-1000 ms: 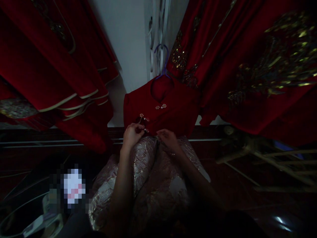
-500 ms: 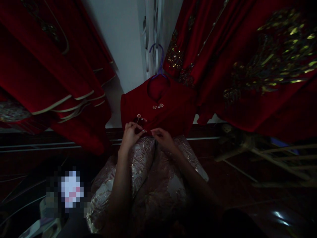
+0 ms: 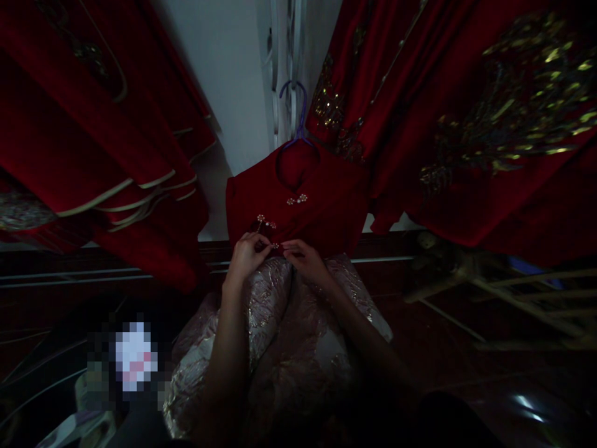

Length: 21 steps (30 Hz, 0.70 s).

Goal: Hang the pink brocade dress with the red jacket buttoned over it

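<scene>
A sleeveless-looking red garment (image 3: 336, 199) hangs in front of me on a purple hanger (image 3: 301, 121). One beaded flower clasp (image 3: 297, 200) sits below its neckline, and another beaded flower clasp (image 3: 265, 221) is lower at the left. My left hand (image 3: 248, 256) pinches a small beaded clasp (image 3: 275, 246) at the garment's lower part between thumb and forefinger. Close by on the right, my right hand (image 3: 305, 261) has its fingers drawn together, tips at the same clasp's right side. What lies between those fingertips is too small to tell.
A shiny brocade skirt (image 3: 268, 298) spreads beneath my forearms. Red garments with pale trim (image 3: 102, 162) hang left, and a gold-sequinned red garment (image 3: 466, 205) hangs right. A wooden rack-like frame (image 3: 517, 298) stands at the right. The scene is dark.
My right hand has shifted slightly left, its fingertips nearer the small clasp. The left hand keeps its pinch with barely any movement.
</scene>
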{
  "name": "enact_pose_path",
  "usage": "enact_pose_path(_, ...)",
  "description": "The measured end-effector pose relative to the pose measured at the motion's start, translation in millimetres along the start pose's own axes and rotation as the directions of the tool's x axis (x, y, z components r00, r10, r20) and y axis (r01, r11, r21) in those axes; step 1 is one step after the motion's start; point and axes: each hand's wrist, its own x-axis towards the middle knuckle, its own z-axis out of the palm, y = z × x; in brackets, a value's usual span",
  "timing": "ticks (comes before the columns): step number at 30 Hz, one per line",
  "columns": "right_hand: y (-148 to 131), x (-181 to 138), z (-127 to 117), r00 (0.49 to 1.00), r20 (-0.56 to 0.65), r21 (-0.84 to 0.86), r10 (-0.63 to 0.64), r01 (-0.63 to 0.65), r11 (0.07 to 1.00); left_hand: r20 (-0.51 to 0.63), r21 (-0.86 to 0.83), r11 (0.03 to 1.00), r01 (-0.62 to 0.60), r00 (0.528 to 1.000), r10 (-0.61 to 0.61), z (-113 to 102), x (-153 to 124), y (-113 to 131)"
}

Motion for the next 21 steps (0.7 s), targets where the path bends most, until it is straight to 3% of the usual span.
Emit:
enact_pose_path(4, 3.0, -0.9, -1.9, 0.999, 0.036, -0.013, -0.015, 0.015, 1.000, 0.027, -0.009, 1.000, -0.016, 1.000, 0.016, -3.9, 0.1, 3.8)
enact_pose_path(7, 3.3, -3.4, -2.6, 0.998, 0.047, -0.085, -0.040, 0.043, 0.995, 0.162, -0.186, 0.979, 0.077, 0.986, -0.047, -3.1, -0.7, 9.2)
enact_pose_path(10, -0.2, -6.5, -2.0, 0.994, -0.043, -0.266, -0.105, 0.090, 0.960, 0.308, -0.409, 0.892, 0.194, 0.949, -0.066, 2.8, -1.4, 17.6)
enact_pose_path(13, -5.3, -7.7, -2.4, 0.979, -0.134, -0.391, -0.156, 0.092, 0.916, 0.371, -0.541, 0.802, 0.254, 0.928, -0.044, 9.7, -0.3, 27.9)
enact_pose_path(16, -10.2, -7.0, -5.2, 0.978, -0.139, -0.364, -0.158, 0.098, 0.926, 0.352, -0.622, 0.724, 0.297, 0.932, -0.080, 16.4, 3.5, 32.3)
enact_pose_path(18, -12.8, -6.5, -7.4, 0.983, -0.122, -0.324, -0.135, 0.089, 0.942, 0.286, -0.677, 0.657, 0.332, 0.941, -0.182, 22.3, 7.4, 28.5)
enact_pose_path(21, -15.2, -6.5, -8.9, 0.989, -0.109, -0.293, -0.099, 0.063, 0.954, 0.160, -0.717, 0.593, 0.367, 0.914, -0.372, 32.2, 12.8, 15.4)
